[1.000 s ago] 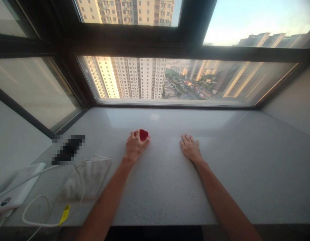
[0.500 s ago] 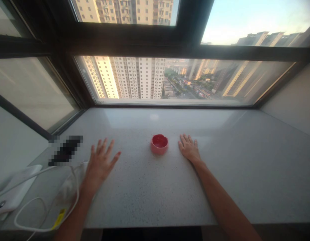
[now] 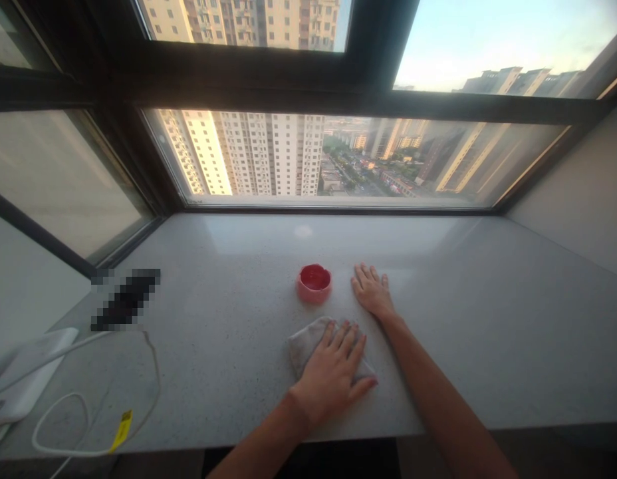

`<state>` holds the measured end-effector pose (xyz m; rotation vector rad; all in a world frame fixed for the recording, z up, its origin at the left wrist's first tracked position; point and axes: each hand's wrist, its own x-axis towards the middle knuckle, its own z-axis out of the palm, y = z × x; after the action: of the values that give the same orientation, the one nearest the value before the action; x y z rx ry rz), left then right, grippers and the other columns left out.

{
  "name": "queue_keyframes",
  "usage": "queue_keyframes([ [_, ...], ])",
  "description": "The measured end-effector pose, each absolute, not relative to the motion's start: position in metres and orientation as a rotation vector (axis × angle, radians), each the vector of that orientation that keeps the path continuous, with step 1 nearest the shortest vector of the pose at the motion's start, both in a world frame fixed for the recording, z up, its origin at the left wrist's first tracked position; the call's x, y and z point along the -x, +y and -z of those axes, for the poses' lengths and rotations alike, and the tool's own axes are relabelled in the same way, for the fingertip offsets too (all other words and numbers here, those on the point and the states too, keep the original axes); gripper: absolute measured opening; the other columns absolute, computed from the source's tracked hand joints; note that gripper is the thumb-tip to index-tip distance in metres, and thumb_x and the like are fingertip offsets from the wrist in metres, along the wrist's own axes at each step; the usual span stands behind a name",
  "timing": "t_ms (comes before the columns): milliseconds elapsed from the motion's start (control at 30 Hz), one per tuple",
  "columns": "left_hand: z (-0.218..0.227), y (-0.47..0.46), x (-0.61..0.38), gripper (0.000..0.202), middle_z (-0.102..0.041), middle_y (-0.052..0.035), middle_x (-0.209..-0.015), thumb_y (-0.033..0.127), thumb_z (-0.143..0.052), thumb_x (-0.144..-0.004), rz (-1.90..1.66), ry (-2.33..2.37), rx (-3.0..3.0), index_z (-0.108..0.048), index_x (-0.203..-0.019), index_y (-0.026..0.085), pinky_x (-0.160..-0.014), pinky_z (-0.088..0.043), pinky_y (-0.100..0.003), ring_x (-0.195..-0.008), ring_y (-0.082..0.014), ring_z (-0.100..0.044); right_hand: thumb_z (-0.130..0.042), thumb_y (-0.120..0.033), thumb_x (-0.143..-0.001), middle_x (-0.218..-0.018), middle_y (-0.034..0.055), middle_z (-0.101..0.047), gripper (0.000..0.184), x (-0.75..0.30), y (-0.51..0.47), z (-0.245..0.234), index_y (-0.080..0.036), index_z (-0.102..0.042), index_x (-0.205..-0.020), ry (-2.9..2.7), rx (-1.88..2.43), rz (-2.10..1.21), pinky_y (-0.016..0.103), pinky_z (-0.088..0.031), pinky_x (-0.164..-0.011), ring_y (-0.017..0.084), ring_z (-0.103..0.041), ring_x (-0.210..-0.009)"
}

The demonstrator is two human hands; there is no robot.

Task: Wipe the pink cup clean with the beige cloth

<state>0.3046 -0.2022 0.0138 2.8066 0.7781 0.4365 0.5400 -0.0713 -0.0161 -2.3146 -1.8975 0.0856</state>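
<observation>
My left hand [image 3: 333,372] lies flat with fingers spread on a folded pale grey cloth [image 3: 304,342], pressing it against the light grey windowsill [image 3: 229,372]. The cloth's far and left parts show; the rest is hidden under the palm. Just beyond the cloth stands a small pink bowl [image 3: 314,286] with a red inside and an uneven rim. To the right of that bowl, my right hand [image 3: 372,291] rests palm down on the sill, fingers stretched out and holding nothing. It does not touch the bowl.
At the left are a white device [image 3: 39,366], a white cable [image 3: 64,398] with a yellow tag [image 3: 121,431], and a pixelated dark object [image 3: 126,299]. Dark specks dot the sill's left and middle. Dark window frames [image 3: 268,80] border the back and left.
My left hand has swept from the left side to the right, in front of the pink bowl, and now lies on the cloth. My right hand stays beside the bowl.
</observation>
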Motion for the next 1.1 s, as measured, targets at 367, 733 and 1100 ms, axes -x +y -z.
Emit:
queue_keyframes([
  [367, -0.039, -0.045, -0.202, 0.054, -0.052, -0.0159, -0.168, 0.033, -0.037, -0.112, -0.616, 1.661, -2.557, -0.055, -0.158, 0.010, -0.140, -0.025, -0.047, -0.162, -0.0288, -0.042, -0.025, -0.043, -0.113, -0.182, 0.0095, -0.026, 0.064, -0.541, -0.068, 0.019, -0.019, -0.033, -0.172, -1.894, 2.319, -0.103, 0.068, -0.013, -0.133, 0.034, -0.019, -0.169],
  [733, 0.003, -0.019, -0.188, 0.066, -0.030, -0.0145, -0.180, 0.042, -0.028, -0.111, -0.229, 1.751, -2.576, -0.038, -0.169, 0.011, -0.139, -0.019, -0.053, -0.168, -0.0311, -0.027, -0.026, -0.041, -0.114, -0.182, 0.0087, -0.028, 0.062, -0.540, -0.073, 0.015, -0.021, -0.035, -0.171, -1.893, 2.325, -0.102, 0.067, -0.013, -0.134, 0.032, -0.020, -0.169],
  [1100, 0.000, -0.020, -0.189, 0.065, -0.032, -0.0132, -0.179, 0.042, -0.030, -0.112, -0.236, 1.757, -2.558, -0.039, -0.169, 0.012, -0.140, -0.018, -0.052, -0.168, -0.0305, -0.028, -0.031, -0.035, -0.113, -0.171, 0.0113, -0.048, 0.057, -0.501, -0.132, -0.027, -0.020, -0.050, -0.164, -1.966, 1.898, -0.077, 0.058, -0.021, -0.136, 0.029, -0.036, -0.164],
])
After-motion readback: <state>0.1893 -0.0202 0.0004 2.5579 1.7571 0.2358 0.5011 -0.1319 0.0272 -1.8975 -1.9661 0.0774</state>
